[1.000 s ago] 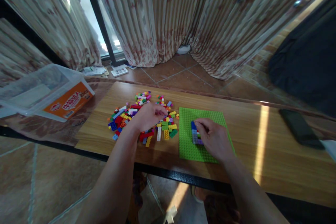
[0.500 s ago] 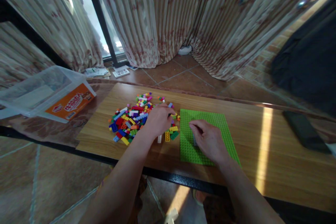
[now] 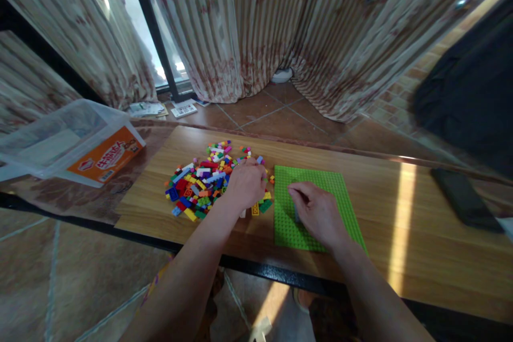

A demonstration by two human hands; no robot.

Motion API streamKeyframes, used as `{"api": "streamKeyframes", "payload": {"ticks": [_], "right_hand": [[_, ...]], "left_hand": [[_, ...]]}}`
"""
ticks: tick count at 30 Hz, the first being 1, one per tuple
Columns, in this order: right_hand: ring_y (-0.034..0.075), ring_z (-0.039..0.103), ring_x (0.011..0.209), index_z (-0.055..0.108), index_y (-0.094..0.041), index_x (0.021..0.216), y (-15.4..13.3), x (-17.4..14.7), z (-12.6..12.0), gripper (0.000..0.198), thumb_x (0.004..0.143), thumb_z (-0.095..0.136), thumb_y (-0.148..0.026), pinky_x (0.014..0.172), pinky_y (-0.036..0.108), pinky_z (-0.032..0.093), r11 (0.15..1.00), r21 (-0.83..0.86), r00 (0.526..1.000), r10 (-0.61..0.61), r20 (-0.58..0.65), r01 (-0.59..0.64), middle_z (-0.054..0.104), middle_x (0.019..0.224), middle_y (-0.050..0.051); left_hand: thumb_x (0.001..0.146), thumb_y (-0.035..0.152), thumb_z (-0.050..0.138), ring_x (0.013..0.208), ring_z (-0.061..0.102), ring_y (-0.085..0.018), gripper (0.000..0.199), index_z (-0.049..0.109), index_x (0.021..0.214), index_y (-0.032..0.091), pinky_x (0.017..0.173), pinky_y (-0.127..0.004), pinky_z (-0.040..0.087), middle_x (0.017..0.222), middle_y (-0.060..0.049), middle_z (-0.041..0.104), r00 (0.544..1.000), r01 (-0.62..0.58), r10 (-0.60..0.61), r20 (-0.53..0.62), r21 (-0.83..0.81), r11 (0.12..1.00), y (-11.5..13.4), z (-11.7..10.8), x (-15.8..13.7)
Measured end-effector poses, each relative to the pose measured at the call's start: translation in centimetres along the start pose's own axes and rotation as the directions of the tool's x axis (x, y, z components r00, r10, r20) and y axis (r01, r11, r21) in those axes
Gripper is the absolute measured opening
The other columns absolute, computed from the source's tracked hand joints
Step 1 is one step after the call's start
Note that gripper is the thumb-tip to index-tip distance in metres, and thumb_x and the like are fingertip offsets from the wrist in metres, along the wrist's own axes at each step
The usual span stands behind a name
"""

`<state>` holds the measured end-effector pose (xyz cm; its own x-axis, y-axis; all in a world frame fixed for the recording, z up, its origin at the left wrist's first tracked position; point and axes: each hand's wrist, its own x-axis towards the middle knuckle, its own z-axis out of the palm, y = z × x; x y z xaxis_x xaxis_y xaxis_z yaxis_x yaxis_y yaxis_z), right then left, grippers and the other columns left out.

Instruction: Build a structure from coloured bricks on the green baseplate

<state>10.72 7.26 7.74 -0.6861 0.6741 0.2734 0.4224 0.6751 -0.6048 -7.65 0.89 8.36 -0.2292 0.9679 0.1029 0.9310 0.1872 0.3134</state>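
My left hand (image 3: 247,184) reaches into the right side of a pile of toy building bricks (image 3: 204,187). Its fingers curl downward, closed, and their tips are hidden behind the hand. Over the green studded baseplate (image 3: 286,230) rests my right hand (image 3: 318,212), thumb and forefinger pressed together. Whatever those fingers hold is too small or too hidden to name. A grey-blue brick (image 3: 297,215) shows partly on the baseplate under the right hand. Near my left wrist lie a yellow brick (image 3: 255,209) and a green brick (image 3: 265,206).
An open clear plastic bin (image 3: 80,117) with an orange label stands at the left. A dark phone-like object (image 3: 460,197) lies on the wooden board (image 3: 377,203) at the right. Striped curtains (image 3: 260,26) hang behind, with papers (image 3: 146,110) on the floor.
My left hand has shifted slightly right and nearer the baseplate, its fingers curling further in. It covers more of the white and yellow bricks below it. My right hand stays in place.
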Motion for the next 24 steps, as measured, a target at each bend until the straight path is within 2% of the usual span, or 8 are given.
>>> {"api": "streamKeyframes", "payload": {"ticks": [7,12,18,24], "right_hand": [[0.019,0.067,0.080,0.067,-0.023,0.088,-0.18,0.01,0.05,0.020,0.092,0.048,-0.027,0.075,0.031,0.049,1.000,-0.008,1.000,0.002,0.011,-0.002,0.072,0.087,0.004],[0.019,0.067,0.079,0.067,-0.023,0.088,-0.14,-0.01,0.03,0.021,0.093,0.047,-0.027,0.074,0.031,0.048,1.000,-0.002,1.000,-0.004,0.009,0.004,0.072,0.087,0.004],[0.019,0.067,0.081,0.068,-0.022,0.088,0.01,-0.04,0.09,0.021,0.093,0.048,-0.025,0.075,0.030,0.048,1.000,-0.015,1.000,-0.008,0.017,0.009,0.073,0.089,0.005],[0.019,0.067,0.080,0.069,-0.022,0.089,0.12,-0.06,0.19,0.021,0.093,0.048,-0.025,0.074,0.030,0.048,1.000,-0.018,1.000,-0.017,0.015,0.018,0.073,0.090,0.005]], "left_hand": [[0.083,0.014,0.054,0.095,0.059,-0.024,0.016,0.069,0.084,0.017,0.091,-0.040,0.047,0.096,-0.010,0.061,1.000,0.029,-0.029,0.002,0.010,1.000,0.07,0.17,0.10],[0.084,0.011,0.049,0.095,0.059,-0.025,0.022,0.070,0.086,0.016,0.091,-0.042,0.046,0.099,-0.011,0.062,1.000,0.015,-0.015,0.010,0.032,0.999,-0.05,0.22,0.17],[0.083,0.011,0.051,0.100,0.058,-0.024,0.024,0.073,0.089,0.018,0.098,-0.042,0.044,0.102,-0.010,0.064,1.000,-0.017,0.017,0.019,-0.011,1.000,-0.24,-0.11,-0.01],[0.082,0.012,0.052,0.101,0.059,-0.023,0.023,0.075,0.081,0.018,0.098,-0.039,0.044,0.101,-0.009,0.066,1.000,-0.017,0.017,0.017,-0.040,0.999,-0.63,0.04,0.19]]}}
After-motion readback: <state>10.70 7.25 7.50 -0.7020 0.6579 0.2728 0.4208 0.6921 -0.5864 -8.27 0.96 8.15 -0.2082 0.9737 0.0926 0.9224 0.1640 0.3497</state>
